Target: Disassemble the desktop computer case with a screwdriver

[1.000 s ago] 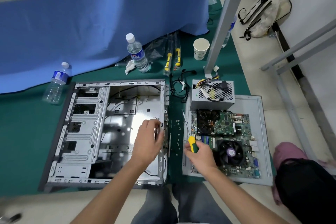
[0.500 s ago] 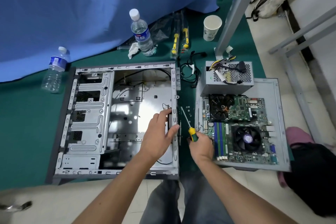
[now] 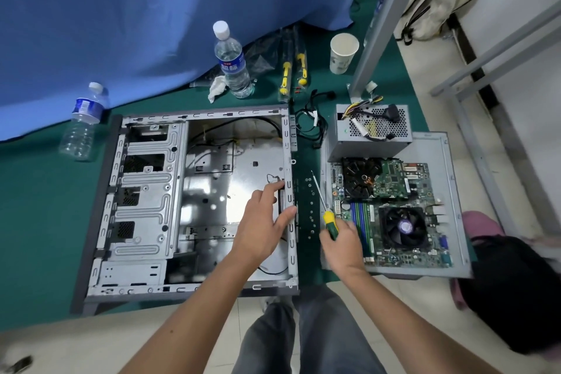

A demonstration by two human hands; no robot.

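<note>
Single head-worn wide-angle view, aimed steeply down and forward from above. Opened computer case [image 3: 197, 197] on floor seen close, filling centre; forearms entering from bottom edge.

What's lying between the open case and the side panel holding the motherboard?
Head view: a strip of green mat with loose screws; the screwdriver shaft crosses it.

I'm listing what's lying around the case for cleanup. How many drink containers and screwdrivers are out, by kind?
Water bottles: 2, one upright and one by the blue cloth
Paper cup: 1
Screwdrivers: 3, one in the right hand, two packaged
Total: 6
</note>
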